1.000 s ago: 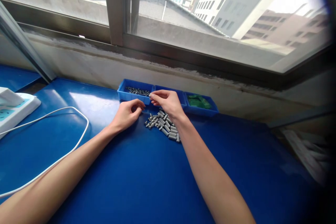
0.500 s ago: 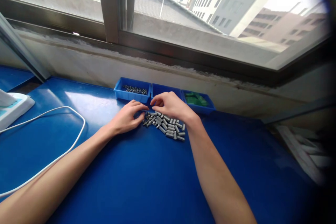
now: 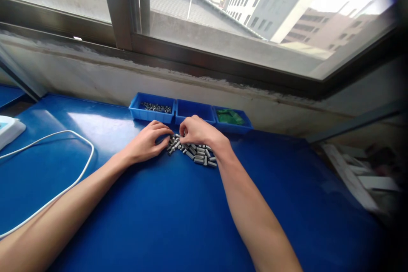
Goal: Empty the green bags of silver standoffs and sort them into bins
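A small heap of metal pieces lies on the blue table (image 3: 165, 212). Its right part is grey hexagonal standoffs (image 3: 200, 154); at its left end are smaller screws (image 3: 172, 144). Curved along the left edge of the screws, my left hand (image 3: 148, 141) has its thumb and forefinger apart, with nothing visible between them. From above, my right hand (image 3: 204, 132) reaches into the upper part of the heap, thumb and fingers drawn together. Its fingertips are among the pieces, and whatever they pinch is hidden.
Behind the heap, three joined blue bins stand against the wall: a left bin (image 3: 137, 113) with small screws, a middle bin (image 3: 195, 109), and a right bin with green packets (image 3: 228, 116). A white cable (image 3: 91, 153) loops at left near a white device (image 3: 12, 131).
My right hand has dropped into the heap, and its thumb and fingers have closed together. My left hand keeps its place beside the screws. The whole view has shifted slightly.
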